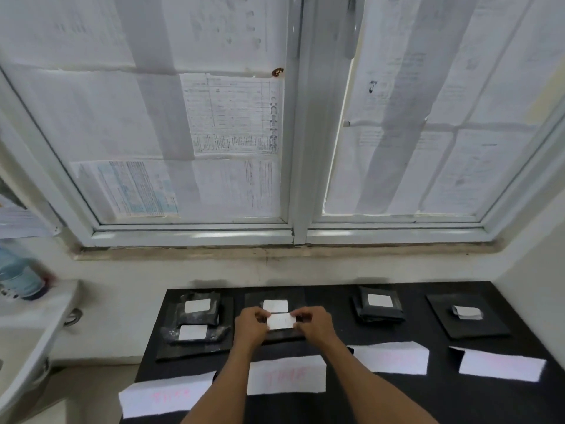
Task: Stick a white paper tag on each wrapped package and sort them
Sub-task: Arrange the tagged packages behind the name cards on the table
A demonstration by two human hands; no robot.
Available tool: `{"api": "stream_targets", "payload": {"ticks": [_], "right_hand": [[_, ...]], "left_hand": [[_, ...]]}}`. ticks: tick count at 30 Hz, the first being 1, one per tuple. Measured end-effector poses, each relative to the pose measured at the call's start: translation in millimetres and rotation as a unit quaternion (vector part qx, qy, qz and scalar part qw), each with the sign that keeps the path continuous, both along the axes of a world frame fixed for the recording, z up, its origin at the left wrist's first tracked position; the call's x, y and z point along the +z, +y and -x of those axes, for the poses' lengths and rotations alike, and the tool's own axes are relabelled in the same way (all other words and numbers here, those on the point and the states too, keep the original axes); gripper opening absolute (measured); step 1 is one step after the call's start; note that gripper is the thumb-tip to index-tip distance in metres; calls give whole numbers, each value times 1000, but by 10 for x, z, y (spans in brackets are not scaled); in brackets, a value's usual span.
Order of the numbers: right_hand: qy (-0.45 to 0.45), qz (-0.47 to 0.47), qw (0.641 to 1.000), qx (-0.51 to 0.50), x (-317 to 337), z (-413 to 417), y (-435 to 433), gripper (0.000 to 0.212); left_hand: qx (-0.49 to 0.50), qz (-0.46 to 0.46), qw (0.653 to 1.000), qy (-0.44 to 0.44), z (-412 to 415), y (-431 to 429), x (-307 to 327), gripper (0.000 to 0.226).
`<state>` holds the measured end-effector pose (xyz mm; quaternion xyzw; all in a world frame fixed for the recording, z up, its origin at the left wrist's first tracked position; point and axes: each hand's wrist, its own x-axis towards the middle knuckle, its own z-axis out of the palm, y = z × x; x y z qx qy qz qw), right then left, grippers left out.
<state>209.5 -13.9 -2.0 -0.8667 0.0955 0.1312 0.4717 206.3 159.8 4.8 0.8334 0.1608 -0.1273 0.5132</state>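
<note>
Both hands meet at the second pile from the left: the left hand (250, 324) and right hand (315, 324) each pinch one short end of a white tag (279, 320), fingers curled, over a black wrapped package (281, 336) on the dark table (428, 393). Whether the tag touches the wrap yet is unclear. If one end lands first, it will likely stick crooked or creased. A hard press could also push the package toward the paper label (286, 376) in front.
</note>
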Motion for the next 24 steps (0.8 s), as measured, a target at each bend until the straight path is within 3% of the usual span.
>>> {"api": "stream_targets", "payload": {"ticks": [5,8,14,21,24], "right_hand": [[69,48,996,20,-370,-283,24,25],[74,58,995,16,-588,-381,63,37],[87,67,994,21,-803,-587,126,29],[81,48,995,-29,-743,-711,163,22],[103,76,989,-70,-697,-734,118,49]], "left_hand": [[16,-71,996,52,-225,-85,-423,33],[26,-86,994,62,-319,-117,-586,31],[77,-82,992,58,-465,-108,-761,30],[45,-94,992,67,-552,-153,-715,34],[72,-100,991,58,-548,-194,-675,30]]}}
